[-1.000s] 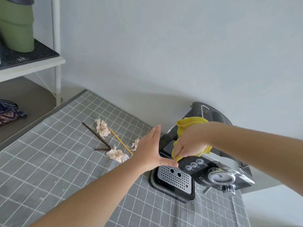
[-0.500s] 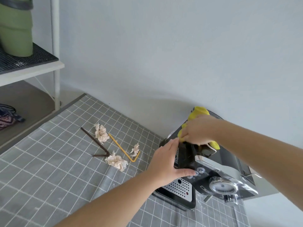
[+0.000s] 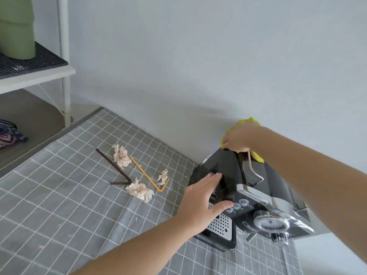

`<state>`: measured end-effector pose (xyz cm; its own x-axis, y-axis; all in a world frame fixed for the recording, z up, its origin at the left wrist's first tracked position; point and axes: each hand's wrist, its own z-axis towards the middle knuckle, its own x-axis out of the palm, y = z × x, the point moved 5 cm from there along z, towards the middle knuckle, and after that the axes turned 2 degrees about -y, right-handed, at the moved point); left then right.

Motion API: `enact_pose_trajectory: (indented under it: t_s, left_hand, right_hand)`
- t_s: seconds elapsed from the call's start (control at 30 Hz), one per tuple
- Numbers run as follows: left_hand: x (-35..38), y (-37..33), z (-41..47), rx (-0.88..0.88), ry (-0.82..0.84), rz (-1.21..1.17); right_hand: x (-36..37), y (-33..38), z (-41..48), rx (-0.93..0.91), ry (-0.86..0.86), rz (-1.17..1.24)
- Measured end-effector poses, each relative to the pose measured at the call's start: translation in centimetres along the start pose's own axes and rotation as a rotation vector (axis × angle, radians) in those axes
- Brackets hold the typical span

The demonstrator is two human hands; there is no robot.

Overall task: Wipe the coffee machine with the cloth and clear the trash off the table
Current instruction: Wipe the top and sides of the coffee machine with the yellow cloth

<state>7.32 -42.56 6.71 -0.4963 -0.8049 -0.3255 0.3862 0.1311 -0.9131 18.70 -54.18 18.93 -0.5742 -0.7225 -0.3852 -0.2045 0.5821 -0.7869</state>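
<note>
A black and silver coffee machine (image 3: 264,197) stands at the table's right, against the wall. My left hand (image 3: 200,203) grips its front left corner, thumb on the button panel. My right hand (image 3: 238,138) presses a yellow cloth (image 3: 256,155) on the machine's rear top. To the left on the checked tablecloth (image 3: 59,205) lies the trash: crumpled tissues (image 3: 140,190) (image 3: 121,155) (image 3: 163,176), a bent brown straw (image 3: 114,168) and a bent orange straw (image 3: 151,179).
A white shelf unit (image 3: 65,72) stands at the far left, holding a green container (image 3: 16,28) on a black mat. A dark patterned cloth (image 3: 9,135) lies on its lower level. The wall runs close behind the machine.
My left hand went from hovering open beside the machine to gripping its front corner. My right hand slid the yellow cloth from the front top back toward the rear.
</note>
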Motion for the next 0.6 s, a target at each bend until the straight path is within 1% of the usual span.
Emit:
enact_pose_trajectory:
  t_s: [0.03, 0.07, 0.13, 0.17, 0.2, 0.27, 0.37, 0.43, 0.47, 0.53, 0.6]
  left_hand:
    - [0.1, 0.1, 0.0, -0.003, 0.0, -0.002]
    - [0.1, 0.1, 0.0, 0.004, -0.006, -0.002]
    - [0.0, 0.1, 0.0, 0.02, -0.026, -0.013]
    - [-0.2, 0.0, 0.0, 0.017, -0.03, -0.022]
    - [-0.3, 0.0, 0.0, 0.009, -0.028, -0.028]
    - [-0.3, -0.1, 0.0, 0.007, -0.014, -0.016]
    - [-0.4, 0.0, -0.3, -0.01, 0.022, -0.006]
    - [-1.3, 0.2, -0.2, -0.053, 0.021, -0.061]
    - [-2.2, 0.2, 0.0, -0.079, -0.011, -0.119]
    - [-4.1, 0.0, 1.0, -0.127, -0.117, -0.213]
    - [-5.7, -1.1, 3.1, -0.127, -0.206, -0.205]
  right_hand:
    - [-0.4, 0.2, 0.4, 0.05, -0.007, 0.005]
    - [-0.7, 1.0, 0.4, 0.035, 0.012, 0.007]
    - [-0.1, 4.1, -0.4, -0.095, 0.129, 0.078]
    - [0.3, 5.3, -1.0, -0.167, 0.182, 0.073]
    - [0.5, 5.6, -1.3, -0.192, 0.212, 0.097]
    - [-0.3, 4.0, -1.1, -0.158, 0.16, 0.107]
    - [-1.1, 1.4, -1.3, -0.056, 0.102, 0.13]
    - [-1.1, 1.6, -2.1, -0.046, 0.038, 0.162]
    - [-1.0, 1.9, -2.6, -0.06, -0.002, 0.203]
    - [-0.5, 2.5, -3.9, -0.109, -0.096, 0.343]
    - [-0.2, 1.9, -5.3, -0.098, -0.2, 0.619]
